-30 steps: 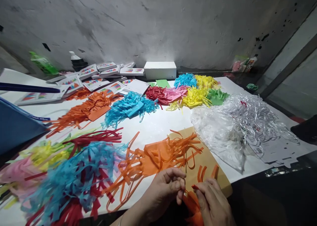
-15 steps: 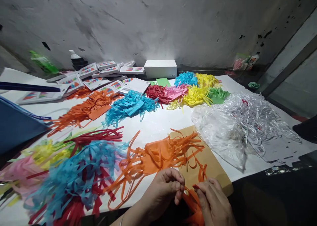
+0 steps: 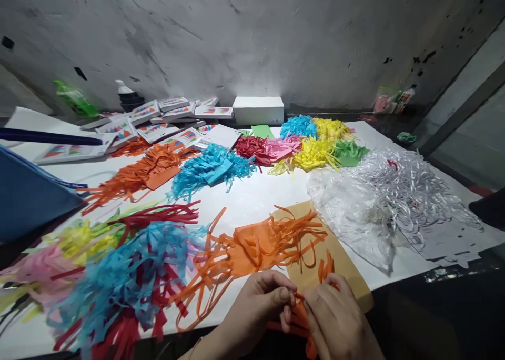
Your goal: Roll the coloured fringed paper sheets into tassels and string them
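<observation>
My left hand (image 3: 272, 297) and my right hand (image 3: 335, 312) meet at the table's front edge. Both are closed on an orange fringed paper tassel (image 3: 298, 317), its twisted middle pinched between their fingertips. Loose strips hang below the hands, and a few stick up past my right fingers. Part of the tassel is hidden by my right hand. Just beyond lies a pile of orange fringed paper (image 3: 252, 244), partly on a brown envelope-like sheet (image 3: 347, 276).
Blue tassels (image 3: 130, 276) lie at the front left. Orange (image 3: 138, 173), blue (image 3: 213, 168) and yellow (image 3: 315, 152) bundles lie farther back. White string (image 3: 406, 186) and a clear plastic bag (image 3: 351, 212) are at right. A white box (image 3: 258, 110) and flat printed boxes (image 3: 173, 105) line the wall.
My right hand has moved in to the left, closing the gap, and my left fingers now pinch the twisted orange paper too. The view has shifted slightly.
</observation>
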### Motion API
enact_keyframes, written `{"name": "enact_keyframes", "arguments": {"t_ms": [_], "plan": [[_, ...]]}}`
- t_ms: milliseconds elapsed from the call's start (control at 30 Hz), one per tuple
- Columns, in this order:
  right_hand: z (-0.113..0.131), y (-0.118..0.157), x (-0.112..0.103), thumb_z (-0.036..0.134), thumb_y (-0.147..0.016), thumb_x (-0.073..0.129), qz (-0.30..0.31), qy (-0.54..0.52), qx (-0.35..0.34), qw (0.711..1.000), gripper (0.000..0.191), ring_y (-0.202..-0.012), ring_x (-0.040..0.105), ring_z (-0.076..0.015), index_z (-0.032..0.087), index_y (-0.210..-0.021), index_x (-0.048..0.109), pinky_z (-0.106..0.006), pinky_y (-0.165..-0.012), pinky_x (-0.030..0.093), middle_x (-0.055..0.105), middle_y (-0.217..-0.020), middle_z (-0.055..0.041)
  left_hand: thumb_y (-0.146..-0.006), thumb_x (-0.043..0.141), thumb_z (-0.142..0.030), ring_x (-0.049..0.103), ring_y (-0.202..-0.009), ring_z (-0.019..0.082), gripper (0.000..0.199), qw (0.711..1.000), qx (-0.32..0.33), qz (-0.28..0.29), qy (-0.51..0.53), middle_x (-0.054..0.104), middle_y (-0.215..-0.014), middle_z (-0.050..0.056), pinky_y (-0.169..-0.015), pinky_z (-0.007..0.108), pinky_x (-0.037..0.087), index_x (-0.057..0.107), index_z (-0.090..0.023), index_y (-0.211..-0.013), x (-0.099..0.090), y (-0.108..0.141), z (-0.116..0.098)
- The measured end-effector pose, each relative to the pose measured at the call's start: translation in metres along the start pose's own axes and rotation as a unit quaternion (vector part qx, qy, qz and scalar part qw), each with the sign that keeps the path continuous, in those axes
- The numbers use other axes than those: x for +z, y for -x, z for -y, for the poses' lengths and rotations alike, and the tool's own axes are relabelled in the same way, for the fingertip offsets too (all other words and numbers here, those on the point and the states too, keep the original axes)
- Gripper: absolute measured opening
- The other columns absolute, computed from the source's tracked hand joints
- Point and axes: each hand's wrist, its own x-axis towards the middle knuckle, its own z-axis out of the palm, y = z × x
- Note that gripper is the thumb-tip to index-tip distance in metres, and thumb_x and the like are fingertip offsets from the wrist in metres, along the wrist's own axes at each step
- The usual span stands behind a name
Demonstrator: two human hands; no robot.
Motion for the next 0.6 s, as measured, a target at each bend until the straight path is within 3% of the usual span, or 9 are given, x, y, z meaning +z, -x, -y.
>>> {"name": "enact_keyframes", "arguments": {"t_ms": [133, 267, 433, 500, 600], "plan": [[0.001, -0.007, -0.005, 0.005, -0.092, 0.044, 0.002, 0.048, -0.026, 0.999, 0.019, -0.063, 0.053, -0.0158, 0.015, -0.099, 0.059, -0.042, -0.090, 0.039, 0.059, -0.071, -0.0004, -0.067, 0.090, -0.040, 0.060, -0.041, 0.010, 0.034, 0.999, 0.005, -0.020, -0.046, 0.068, -0.054, 0.001, -0.042, 0.017, 0.046, 0.074, -0.012, -0.079, 0.001, 0.002, -0.003], [0.002, -0.019, -0.015, 0.007, -0.095, 0.037, 0.000, 0.072, -0.054, 0.996, 0.025, -0.056, 0.050, -0.0148, 0.018, -0.088, 0.058, -0.036, -0.078, 0.040, 0.054, -0.062, 0.0021, -0.068, 0.088, -0.045, 0.057, -0.040, 0.009, 0.039, 0.996, 0.008, -0.033, -0.079, 0.065, -0.051, 0.001, -0.041, 0.016, 0.040, 0.072, -0.012, -0.078, 0.006, 0.006, -0.005], [-0.001, -0.023, -0.019, 0.005, -0.092, 0.037, 0.042, 0.035, -0.043, 0.998, 0.024, -0.057, 0.052, -0.0145, 0.020, -0.081, 0.053, -0.035, -0.076, 0.041, 0.054, -0.064, 0.0021, -0.072, 0.082, -0.054, 0.054, -0.043, 0.010, 0.042, 0.986, 0.011, -0.044, -0.161, 0.061, -0.051, -0.001, -0.045, 0.018, 0.042, 0.071, -0.014, -0.078, 0.010, 0.011, -0.008], [-0.001, -0.021, -0.016, 0.003, -0.090, 0.038, 0.048, -0.004, -0.024, 0.999, 0.023, -0.058, 0.052, -0.0143, 0.020, -0.083, 0.051, -0.035, -0.076, 0.041, 0.055, -0.066, 0.0020, -0.078, 0.077, -0.053, 0.055, -0.047, 0.011, 0.039, 0.971, 0.048, -0.038, -0.231, 0.062, -0.058, 0.000, -0.048, 0.019, 0.043, 0.073, -0.015, -0.079, 0.010, 0.013, -0.011], [0.001, -0.016, -0.009, 0.001, -0.089, 0.038, 0.036, -0.030, -0.011, 0.999, 0.022, -0.060, 0.053, -0.0141, 0.019, -0.088, 0.051, -0.034, -0.077, 0.041, 0.058, -0.069, 0.0017, -0.085, 0.071, -0.042, 0.061, -0.060, 0.014, 0.027, 0.919, 0.145, -0.024, -0.366, 0.068, -0.069, 0.005, -0.058, 0.022, 0.046, 0.077, -0.016, -0.080, 0.008, 0.013, -0.017]]}}
